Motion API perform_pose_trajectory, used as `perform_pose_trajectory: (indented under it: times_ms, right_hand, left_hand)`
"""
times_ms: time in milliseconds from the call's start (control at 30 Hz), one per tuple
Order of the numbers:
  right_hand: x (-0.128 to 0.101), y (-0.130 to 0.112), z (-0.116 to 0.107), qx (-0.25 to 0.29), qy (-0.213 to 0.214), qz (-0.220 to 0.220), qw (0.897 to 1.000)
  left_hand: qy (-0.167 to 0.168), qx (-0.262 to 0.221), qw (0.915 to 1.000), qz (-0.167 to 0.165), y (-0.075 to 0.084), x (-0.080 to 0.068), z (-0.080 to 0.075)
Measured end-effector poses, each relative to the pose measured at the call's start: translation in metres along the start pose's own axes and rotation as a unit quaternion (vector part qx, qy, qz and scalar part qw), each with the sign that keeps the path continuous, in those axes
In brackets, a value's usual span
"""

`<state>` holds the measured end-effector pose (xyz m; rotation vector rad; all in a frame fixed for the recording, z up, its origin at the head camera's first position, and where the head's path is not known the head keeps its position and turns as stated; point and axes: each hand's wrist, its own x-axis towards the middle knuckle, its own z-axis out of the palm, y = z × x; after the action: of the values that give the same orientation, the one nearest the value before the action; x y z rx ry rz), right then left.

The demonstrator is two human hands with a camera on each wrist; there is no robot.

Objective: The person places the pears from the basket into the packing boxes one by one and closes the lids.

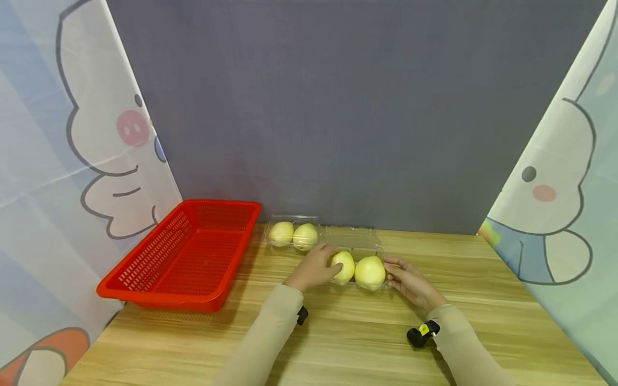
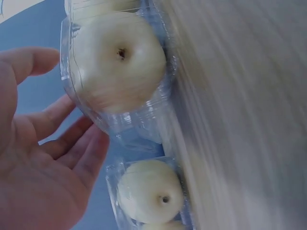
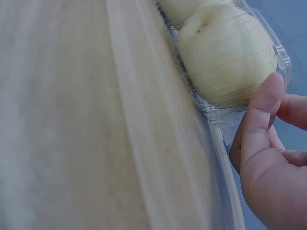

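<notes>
My left hand (image 1: 316,266) and right hand (image 1: 410,281) loosely cup the near clear pear box (image 1: 359,271); I should grip both ends evenly.

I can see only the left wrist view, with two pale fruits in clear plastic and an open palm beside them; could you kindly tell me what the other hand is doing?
Observer: The right hand is at the opposite end of the near clear box, thumb pressed on its corner.
Operator: Thank you. Is there a second box?
Observer: Yes, a far clear box with two more fruits lies behind, towards the wall.
Operator: Anything else on the table?
Observer: A red basket sits left of the boxes; I see nothing in it.
</notes>
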<state>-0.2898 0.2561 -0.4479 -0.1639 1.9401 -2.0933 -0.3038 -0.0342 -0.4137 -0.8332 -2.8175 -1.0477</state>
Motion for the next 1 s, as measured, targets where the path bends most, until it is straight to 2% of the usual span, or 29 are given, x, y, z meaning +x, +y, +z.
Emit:
perform_pose_trajectory:
  times_ms: [200,367,667,833,1000]
  right_hand:
    - [-0.001,-0.002,0.001,-0.002,-0.001,0.001,1.0]
    - [0.0,0.0,0.001,-0.004,0.005,0.005,1.0]
    - [-0.001,-0.003,0.001,-0.008,0.002,0.003,1.0]
    - [-0.002,-0.002,0.001,-0.005,0.001,0.002,1.0]
    - [-0.001,0.001,0.001,-0.004,0.008,0.002,1.0]
  left_hand:
    - [0.001,-0.057,0.9983,0.012,-0.008,-0.004,-0.007]
    - [0.004,-0.109,0.994,-0.009,-0.014,-0.008,-0.011]
    - [0.01,-0.151,0.9879,-0.034,-0.022,-0.015,-0.015]
    - [0.01,-0.187,0.9811,-0.049,-0.027,-0.018,-0.015]
    - [0.007,-0.217,0.9724,-0.084,-0.033,-0.02,-0.01]
